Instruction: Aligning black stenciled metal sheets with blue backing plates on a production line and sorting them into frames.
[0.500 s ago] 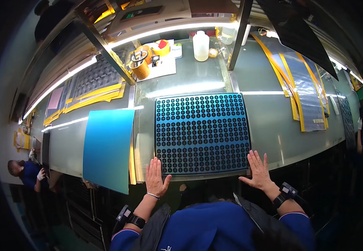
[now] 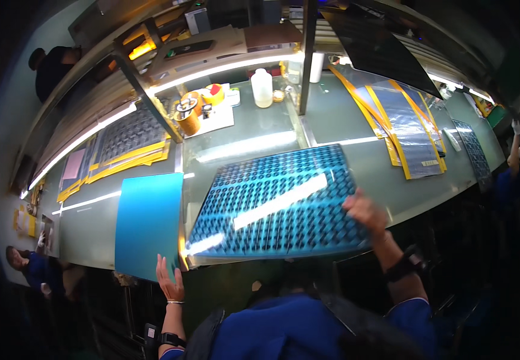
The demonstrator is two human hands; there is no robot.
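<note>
A blue panel (image 2: 272,207) with rows of dark round marks is tilted, its right side raised, with bright light reflected across it. My right hand (image 2: 367,215), somewhat blurred, is closed on its right edge. To its left lies a plain blue sheet (image 2: 149,222), which reaches over the table's front edge. My left hand (image 2: 170,281) is by the sheet's lower right corner with fingers apart and holds nothing. Whether its fingertips touch the sheet I cannot tell.
Behind the panel stand a white plastic bottle (image 2: 262,89) and a brown cup (image 2: 187,120) with tools. Yellow-edged films lie at the right (image 2: 410,132) and left (image 2: 131,144). A dark panel (image 2: 386,48) juts from the shelf. Other people are at both sides.
My right hand has gripped the patterned panel's right edge and the panel has turned and tilted up. My left hand has moved left, away from the panel, toward the plain sheet.
</note>
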